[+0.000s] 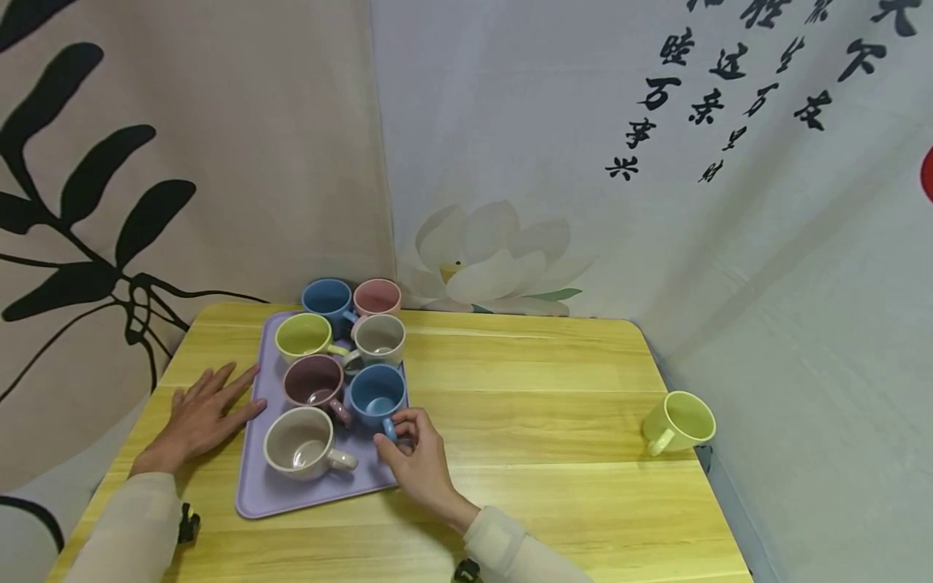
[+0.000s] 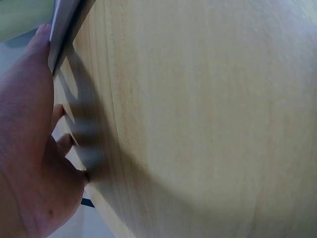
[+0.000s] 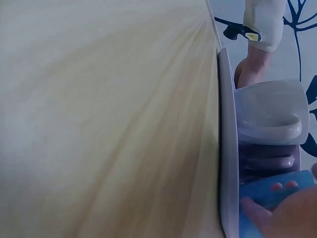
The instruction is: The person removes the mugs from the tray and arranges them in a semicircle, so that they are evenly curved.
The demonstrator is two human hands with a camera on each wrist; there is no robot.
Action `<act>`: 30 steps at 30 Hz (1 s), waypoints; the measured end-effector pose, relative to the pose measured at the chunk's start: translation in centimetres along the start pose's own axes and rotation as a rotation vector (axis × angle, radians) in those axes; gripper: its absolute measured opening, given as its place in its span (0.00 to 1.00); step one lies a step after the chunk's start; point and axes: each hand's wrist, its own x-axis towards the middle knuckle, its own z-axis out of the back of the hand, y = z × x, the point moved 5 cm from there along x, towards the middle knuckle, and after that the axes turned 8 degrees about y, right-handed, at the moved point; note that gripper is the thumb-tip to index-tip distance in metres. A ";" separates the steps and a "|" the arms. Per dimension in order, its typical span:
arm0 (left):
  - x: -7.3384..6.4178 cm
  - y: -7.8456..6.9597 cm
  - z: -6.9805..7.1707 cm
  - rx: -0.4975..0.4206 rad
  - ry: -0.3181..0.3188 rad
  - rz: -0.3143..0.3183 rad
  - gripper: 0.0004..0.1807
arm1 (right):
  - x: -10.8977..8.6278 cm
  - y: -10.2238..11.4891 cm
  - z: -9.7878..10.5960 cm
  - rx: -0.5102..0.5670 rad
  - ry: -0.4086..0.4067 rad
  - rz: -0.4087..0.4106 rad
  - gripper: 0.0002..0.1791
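My right hand (image 1: 428,470) pinches the handle of a blue mug (image 1: 377,387) at the right side of a lilac tray (image 1: 257,495). In the right wrist view, the thumb and curled fingers overlap that blue mug (image 3: 257,187). My left hand (image 1: 198,421) lies with fingers spread and fairly straight, its fingertips at the tray's left edge. Nearest the front of the tray stands a cream mug (image 1: 297,445), with a dark mauve mug (image 1: 309,380) behind it. Farther back are a yellow-green mug (image 1: 300,336), a grey mug (image 1: 382,340), another blue mug (image 1: 328,300) and a pink mug (image 1: 377,298).
Another yellow-green mug (image 1: 678,421) stands alone near the right edge of the wooden table (image 1: 539,405). Patterned curtains (image 1: 510,146) hang close behind the table and along its right side.
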 end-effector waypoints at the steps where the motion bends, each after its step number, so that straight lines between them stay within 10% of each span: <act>1: 0.0 0.0 0.0 0.003 0.000 0.001 0.47 | 0.0 0.0 0.2 -0.024 -0.028 0.005 0.20; 14: -0.2 -0.7 0.4 0.021 0.003 0.004 0.47 | 0.0 0.0 1.8 -0.140 -0.228 0.077 0.12; 30: -0.1 -0.6 0.3 0.022 -0.002 0.012 0.47 | 0.2 0.1 2.0 -0.170 -0.177 0.053 0.12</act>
